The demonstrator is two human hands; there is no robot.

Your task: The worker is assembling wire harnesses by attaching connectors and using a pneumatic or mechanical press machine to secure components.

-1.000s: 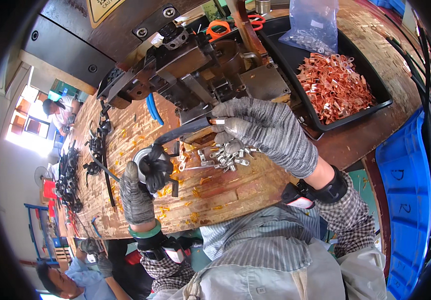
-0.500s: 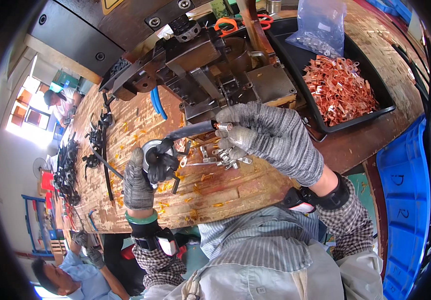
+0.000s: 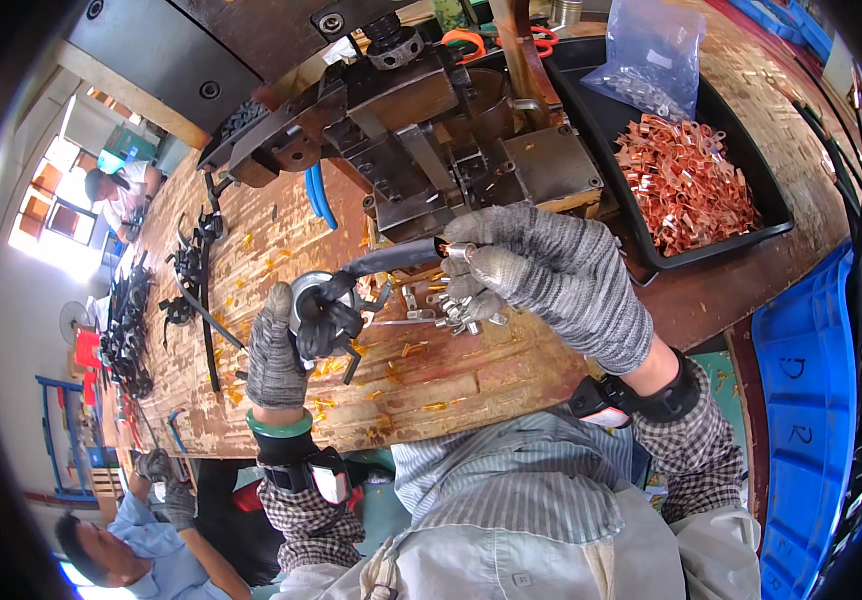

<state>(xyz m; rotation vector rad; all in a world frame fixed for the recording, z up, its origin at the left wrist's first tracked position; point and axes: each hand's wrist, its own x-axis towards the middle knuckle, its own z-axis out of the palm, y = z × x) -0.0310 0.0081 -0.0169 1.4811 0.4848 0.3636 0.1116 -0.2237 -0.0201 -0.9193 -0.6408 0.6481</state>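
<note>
My right hand (image 3: 561, 285), in a grey knitted glove, pinches a silvery terminal lug (image 3: 460, 251) at the end of a thick black cable (image 3: 391, 258). Bare copper strands show where the cable meets the lug. My left hand (image 3: 276, 350), gloved the same way, grips a bundle of black cable (image 3: 326, 315) that is bunched over a round metal part (image 3: 309, 288). The left fingers are partly hidden behind the bundle. Just beyond my right hand stands a dark metal press (image 3: 431, 150). Below the cable, several loose silvery lugs (image 3: 456, 315) lie on the wooden bench (image 3: 431, 385).
A black tray (image 3: 766, 215) at the right holds copper terminals (image 3: 686, 190) and a clear bag (image 3: 646, 60) of lugs. Orange-handled scissors (image 3: 464, 45) lie behind the press. A blue bin (image 3: 806, 400) stands at right. Black cable assemblies (image 3: 131, 330) lie at left, near two people.
The view has shifted slightly, so the press and tray sit a little farther right. Both hands keep their holds, with the lug still at the cable's end.
</note>
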